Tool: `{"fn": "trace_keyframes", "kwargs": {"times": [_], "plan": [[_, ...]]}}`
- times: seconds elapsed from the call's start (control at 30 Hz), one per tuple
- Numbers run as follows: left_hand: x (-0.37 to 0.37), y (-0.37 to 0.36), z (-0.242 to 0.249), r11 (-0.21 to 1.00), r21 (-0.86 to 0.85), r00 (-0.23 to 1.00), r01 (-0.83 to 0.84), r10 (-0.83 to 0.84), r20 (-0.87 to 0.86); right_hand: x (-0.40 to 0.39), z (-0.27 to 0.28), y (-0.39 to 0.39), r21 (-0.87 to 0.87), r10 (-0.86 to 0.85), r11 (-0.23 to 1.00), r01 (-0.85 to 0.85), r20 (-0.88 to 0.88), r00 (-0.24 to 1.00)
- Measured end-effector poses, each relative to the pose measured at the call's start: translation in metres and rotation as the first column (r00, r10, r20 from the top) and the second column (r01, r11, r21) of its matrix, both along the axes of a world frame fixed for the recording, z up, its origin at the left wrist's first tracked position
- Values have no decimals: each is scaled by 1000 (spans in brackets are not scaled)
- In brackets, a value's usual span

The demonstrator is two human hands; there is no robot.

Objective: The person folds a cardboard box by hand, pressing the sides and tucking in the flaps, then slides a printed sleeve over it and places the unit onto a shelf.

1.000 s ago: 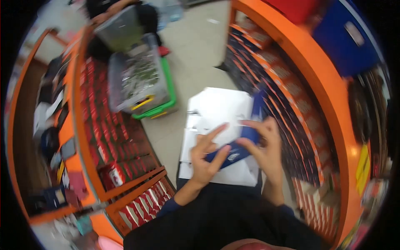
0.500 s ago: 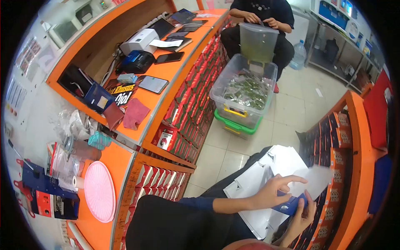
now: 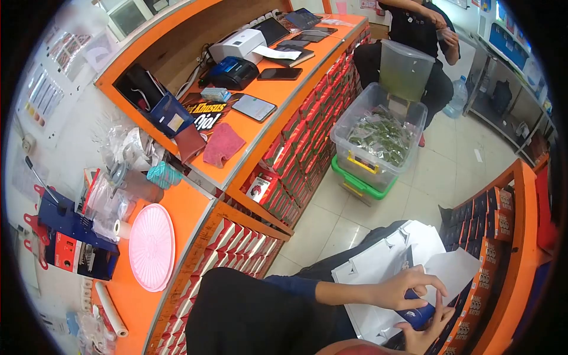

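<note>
White flat cardboard sheets [image 3: 378,272] lie on the person's lap at the lower right. Above them, both hands hold a blue printed card piece [image 3: 416,312] with a white part [image 3: 458,269] standing out beyond it. My left hand [image 3: 402,289] grips its upper edge, thumb and fingers curled round it. My right hand [image 3: 435,325] holds the lower right side with bent fingers. The blue surface looks curved between the two hands.
An orange counter [image 3: 195,195] carries a printer [image 3: 236,46], phones and a pink lid [image 3: 152,247]. Clear bins [image 3: 378,133] of green leaf packets stand on the floor, with a seated co-worker [image 3: 426,23] behind. Stacked boxes [image 3: 482,260] fill the right shelf.
The view has shifted, so the scene sits further right and lower. The blue piece now looks more bent, and the co-worker's hands have risen from the tub.
</note>
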State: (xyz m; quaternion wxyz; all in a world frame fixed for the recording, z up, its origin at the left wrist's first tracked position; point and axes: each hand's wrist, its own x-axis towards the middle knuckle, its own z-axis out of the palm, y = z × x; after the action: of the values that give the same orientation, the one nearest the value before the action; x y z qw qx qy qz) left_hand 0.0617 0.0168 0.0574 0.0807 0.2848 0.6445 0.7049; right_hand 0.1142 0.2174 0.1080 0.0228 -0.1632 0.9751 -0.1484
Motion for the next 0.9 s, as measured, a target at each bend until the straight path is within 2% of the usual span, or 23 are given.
{"fn": "trace_keyframes", "kwargs": {"times": [0.03, 0.07, 0.1, 0.13, 0.17, 0.2, 0.27, 0.3, 0.33, 0.37, 0.4, 0.47, 0.5, 0.53, 0.57, 0.6, 0.63, 0.67, 0.7, 0.77, 0.8, 0.87, 0.9], "plan": [[-1, 0, 0, 997, -77, 999, -16, 12, -53, -4, 22, -17, 181, -63, 982, 49, 72, 995], [-3, 0, -1, 988, -154, 994, -32, 16, -104, -5, 5, -7, 180, -70, 982, 56, 69, 995], [-4, 2, -2, 987, -156, 994, -24, 7, -106, -5, -26, 11, -95, -57, 994, 49, -85, 995], [-3, 5, -4, 947, -134, 936, -291, 252, -245, -5, -44, 20, -358, -86, 934, -4, -236, 968], [-4, 6, -6, 843, -75, 799, -533, 473, -371, -4, -45, 19, -362, -95, 932, 3, -236, 967], [-11, -1, -9, 782, -217, 793, -584, 492, -359, -4, -45, 15, -444, -87, 896, -21, -221, 971], [-23, -7, -9, 841, 53, 833, -539, 541, -117, -3, -42, 4, -594, -63, 802, -67, -197, 978], [-24, -9, -14, 844, 53, 836, -533, 535, -121, -3, -39, -1, -660, -50, 746, -88, -188, 981], [-22, -13, -20, 967, 24, 968, -252, 252, 9, -2, -36, -7, -722, -36, 684, -106, -178, 983], [-19, -15, -24, 998, 38, 988, 54, -59, 145, -1, -33, -11, -776, -20, 619, -120, -169, 985], [-16, -16, -5, 939, 67, 902, 336, -341, 263, 0, -31, -13, -825, -4, 549, -133, -162, 987], [-12, -7, -25, 846, 24, 819, 532, -522, 237, 3, -31, -15, -906, 25, 396, -150, -153, 988], [-6, -9, -38, 921, -238, 942, 308, -330, -60, -4, -81, 2, -937, -310, 342, 68, -44, 950], [-11, -7, -48, 919, -239, 940, 313, -336, -60, -10, -139, 25, -942, -603, 217, 255, 77, 794], [-18, -3, -59, 908, -416, 947, 46, -172, -270, -11, -92, 12, -743, -642, 550, 381, -85, 762], [-22, -1, -68, 823, -511, 869, -248, -44, -493, -9, -89, -1, -748, -605, 581, 321, -133, 785], [-22, -4, -76, 822, -513, 868, -248, -46, -494, -4, -94, -6, -796, -465, 567, 211, -98, 880], [-22, -6, -84, 725, -596, 840, -346, -45, -542, 2, -99, -9, -842, -311, 529, 106, -76, 947], [-22, -7, -85, 613, -659, 808, -435, -57, -587, 3, -93, -22, -845, -320, 524, 110, -75, 944], [-16, -11, -83, 595, -733, 858, -328, -136, -495, 1, -80, -46, -426, -325, 885, 187, -280, 903], [-12, -12, -82, 568, -791, 896, -226, -196, -397, 3, -86, -40, -427, -336, 882, 199, -276, 900], [-16, -19, -89, 621, -770, 915, -147, -210, -344, 2, -101, -21, -485, -337, 818, 311, 35, 941], [-19, -23, -88, 668, -741, 932, -72, -220, -289, -1, -88, -23, -599, -400, 654, 462, 245, 883]]}}
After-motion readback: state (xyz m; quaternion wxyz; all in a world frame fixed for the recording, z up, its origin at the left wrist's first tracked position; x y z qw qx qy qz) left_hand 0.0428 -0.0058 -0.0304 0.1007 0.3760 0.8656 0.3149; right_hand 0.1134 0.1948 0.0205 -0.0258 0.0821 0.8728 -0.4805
